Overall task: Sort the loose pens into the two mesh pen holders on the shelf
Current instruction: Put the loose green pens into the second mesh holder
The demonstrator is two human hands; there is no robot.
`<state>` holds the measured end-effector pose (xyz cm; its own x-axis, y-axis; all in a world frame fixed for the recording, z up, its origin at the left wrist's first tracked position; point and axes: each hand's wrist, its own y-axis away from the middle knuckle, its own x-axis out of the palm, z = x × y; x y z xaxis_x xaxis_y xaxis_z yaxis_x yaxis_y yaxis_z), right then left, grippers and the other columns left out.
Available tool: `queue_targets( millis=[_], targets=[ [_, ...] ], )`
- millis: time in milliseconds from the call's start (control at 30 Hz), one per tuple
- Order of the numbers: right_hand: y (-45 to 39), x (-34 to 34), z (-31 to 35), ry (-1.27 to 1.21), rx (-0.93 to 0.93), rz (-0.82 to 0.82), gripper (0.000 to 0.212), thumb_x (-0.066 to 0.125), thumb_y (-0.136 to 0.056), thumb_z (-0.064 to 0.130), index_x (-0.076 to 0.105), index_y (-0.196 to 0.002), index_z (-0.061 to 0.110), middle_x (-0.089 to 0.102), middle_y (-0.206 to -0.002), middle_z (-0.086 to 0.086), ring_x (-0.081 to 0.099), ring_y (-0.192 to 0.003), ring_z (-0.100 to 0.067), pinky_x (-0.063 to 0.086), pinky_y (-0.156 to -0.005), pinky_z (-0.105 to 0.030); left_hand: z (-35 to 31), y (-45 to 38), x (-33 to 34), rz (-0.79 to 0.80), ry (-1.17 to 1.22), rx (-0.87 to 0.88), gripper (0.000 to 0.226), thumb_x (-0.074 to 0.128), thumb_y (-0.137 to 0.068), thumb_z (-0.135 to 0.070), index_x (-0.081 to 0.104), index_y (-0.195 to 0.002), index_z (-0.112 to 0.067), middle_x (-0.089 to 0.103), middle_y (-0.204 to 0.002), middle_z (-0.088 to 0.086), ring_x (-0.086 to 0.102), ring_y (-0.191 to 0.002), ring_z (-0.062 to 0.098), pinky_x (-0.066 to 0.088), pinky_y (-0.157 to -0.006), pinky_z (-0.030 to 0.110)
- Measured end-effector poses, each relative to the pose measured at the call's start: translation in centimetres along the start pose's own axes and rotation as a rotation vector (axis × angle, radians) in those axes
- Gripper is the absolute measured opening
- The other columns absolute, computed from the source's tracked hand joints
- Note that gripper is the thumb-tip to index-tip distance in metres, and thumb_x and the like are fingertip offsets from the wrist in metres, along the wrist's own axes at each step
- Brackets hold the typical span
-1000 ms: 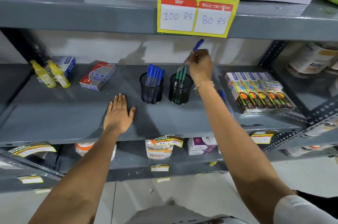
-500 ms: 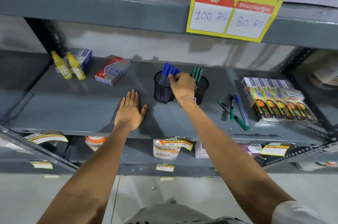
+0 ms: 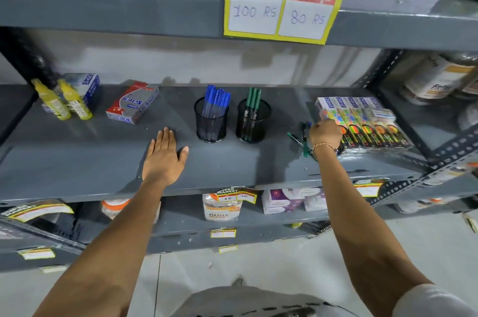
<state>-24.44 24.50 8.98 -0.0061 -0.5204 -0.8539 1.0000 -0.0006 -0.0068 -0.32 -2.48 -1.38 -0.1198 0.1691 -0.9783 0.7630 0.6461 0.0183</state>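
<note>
Two black mesh pen holders stand mid-shelf. The left holder (image 3: 210, 122) is full of blue pens (image 3: 216, 100); the right holder (image 3: 252, 122) has a few green pens (image 3: 253, 99). Loose pens (image 3: 303, 139), green and blue, lie on the grey shelf (image 3: 232, 161) right of the holders. My right hand (image 3: 325, 134) is down over those loose pens with its fingers curled on them; whether a pen is gripped is hidden. My left hand (image 3: 165, 157) rests flat and open on the shelf, left of the blue holder.
A pack of colourful marker boxes (image 3: 362, 122) lies just right of my right hand. Two yellow bottles (image 3: 63, 99), a blue box (image 3: 88, 83) and a red-grey staple box (image 3: 133, 101) sit at the left. A price sign (image 3: 282, 6) hangs from the shelf above.
My right hand put a blue pen into the left holder, then moved right and down onto the loose pens. My left hand stayed flat on the shelf.
</note>
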Motion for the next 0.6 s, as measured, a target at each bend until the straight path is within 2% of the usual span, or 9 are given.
queue_targets(
  millis=[233, 433, 533, 600],
  targets=[
    [-0.2, 0.7, -2.0, 0.137, 0.049, 0.053, 0.032, 0.058, -0.091, 0.013, 0.053, -0.117, -0.005, 0.061, -0.120, -0.024, 0.060, -0.110, -0.039, 0.051, -0.088, -0.044, 0.0, -0.2, 0.1, -0.005, -0.010, -0.003, 0.070, 0.024, -0.098, -0.045, 0.008, -0.150, -0.002, 0.004, -0.161, 0.014, 0.003, -0.149, 0.026, 0.000, -0.121, 0.037],
    [-0.1, 0.9, -2.2, 0.089, 0.026, 0.061, 0.040, 0.066, -0.085, 0.013, 0.053, -0.115, -0.009, 0.061, -0.118, -0.026, 0.058, -0.112, -0.039, 0.049, -0.092, -0.042, 0.1, -0.2, 0.1, 0.002, -0.014, 0.005, 0.069, 0.023, -0.098, -0.046, 0.008, -0.150, -0.002, 0.004, -0.161, 0.014, 0.002, -0.149, 0.026, 0.000, -0.121, 0.038],
    [0.1, 0.4, -0.9, 0.096, -0.159, -0.071, 0.038, 0.061, -0.086, 0.009, 0.048, -0.117, -0.008, 0.056, -0.119, -0.024, 0.054, -0.111, -0.036, 0.046, -0.093, -0.039, 0.1, -0.2, 0.1, 0.006, -0.018, -0.001, 0.069, 0.022, -0.098, -0.046, 0.007, -0.150, -0.002, 0.004, -0.161, 0.014, 0.002, -0.149, 0.026, 0.001, -0.122, 0.038],
    [1.3, 0.2, 1.3, -0.150, -0.334, -0.200, 0.021, 0.051, -0.089, 0.001, 0.051, -0.109, -0.006, 0.058, -0.107, -0.024, 0.055, -0.096, -0.034, 0.043, -0.076, -0.035, 0.0, -0.2, 0.0, 0.004, -0.016, -0.003, 0.070, 0.021, -0.098, -0.046, 0.007, -0.150, -0.002, 0.004, -0.161, 0.013, 0.002, -0.149, 0.025, 0.000, -0.122, 0.038]
  ],
)
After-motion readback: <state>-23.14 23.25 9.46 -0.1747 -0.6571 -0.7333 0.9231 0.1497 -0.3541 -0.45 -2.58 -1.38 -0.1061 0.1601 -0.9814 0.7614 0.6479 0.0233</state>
